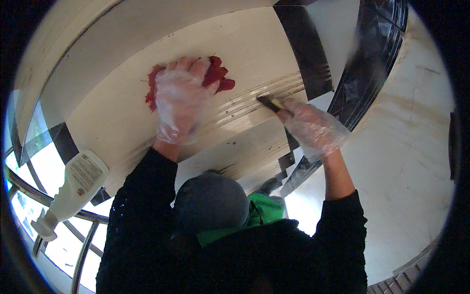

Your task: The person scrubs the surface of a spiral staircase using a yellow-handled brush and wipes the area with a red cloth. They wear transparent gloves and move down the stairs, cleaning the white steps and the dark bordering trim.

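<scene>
My left hand (183, 99), in a clear plastic glove, presses down on a crumpled red cloth (218, 75). The cloth lies on the pale tiled stair tread (253, 40) and shows on both sides of the hand. To the right, my right hand (312, 126), gloved the same way, grips a small flat brush (270, 103) with a dark tip. That tip is at the grooved front edge of the tread. Dark dirt lines the grooves (235, 106), and several dark specks lie near them.
A white spray bottle (82, 178) with writing on it stands at the left end of a step, near a metal railing (86, 242). Black skirting tiles (367, 58) climb along the pale wall (411, 154) at the right. Lower steps (238, 147) run beneath my arms.
</scene>
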The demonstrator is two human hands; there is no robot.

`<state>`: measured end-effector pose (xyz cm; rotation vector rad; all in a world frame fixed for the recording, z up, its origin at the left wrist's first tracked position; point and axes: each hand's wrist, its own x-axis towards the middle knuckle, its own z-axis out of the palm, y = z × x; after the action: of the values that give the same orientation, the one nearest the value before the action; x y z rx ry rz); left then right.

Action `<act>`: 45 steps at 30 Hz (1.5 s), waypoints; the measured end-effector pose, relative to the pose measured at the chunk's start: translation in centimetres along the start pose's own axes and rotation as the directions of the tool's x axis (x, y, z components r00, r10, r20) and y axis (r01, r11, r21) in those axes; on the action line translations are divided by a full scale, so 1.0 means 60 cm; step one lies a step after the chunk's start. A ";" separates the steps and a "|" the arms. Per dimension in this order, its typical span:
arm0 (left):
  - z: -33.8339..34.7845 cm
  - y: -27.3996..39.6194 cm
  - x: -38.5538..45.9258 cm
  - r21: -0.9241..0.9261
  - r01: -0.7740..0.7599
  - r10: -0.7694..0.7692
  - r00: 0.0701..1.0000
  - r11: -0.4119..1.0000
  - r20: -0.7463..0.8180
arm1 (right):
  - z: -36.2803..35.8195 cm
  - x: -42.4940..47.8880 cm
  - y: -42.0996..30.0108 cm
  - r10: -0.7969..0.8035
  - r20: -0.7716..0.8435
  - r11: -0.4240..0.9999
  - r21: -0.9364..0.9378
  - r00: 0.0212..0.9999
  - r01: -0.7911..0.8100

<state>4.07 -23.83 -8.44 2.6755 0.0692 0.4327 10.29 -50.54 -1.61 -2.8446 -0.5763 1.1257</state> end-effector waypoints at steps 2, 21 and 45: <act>0.000 -0.001 0.000 0.075 -0.005 0.006 1.000 0.997 -0.010 | -0.015 0.011 0.010 0.055 -0.027 0.997 0.058 0.998 -0.053; -0.009 0.003 -0.001 0.010 0.049 -0.049 0.997 0.999 0.067 | -0.016 0.027 -0.090 -0.145 0.049 0.968 -0.201 0.988 0.152; -0.014 0.002 0.000 -0.009 0.008 -0.008 1.000 1.000 0.023 | -0.022 0.029 -0.051 -0.192 0.083 0.981 0.045 0.978 0.188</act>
<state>3.81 -23.61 -7.65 2.6693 0.0706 0.3992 11.32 -46.92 -1.31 -2.6518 -0.8041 1.2161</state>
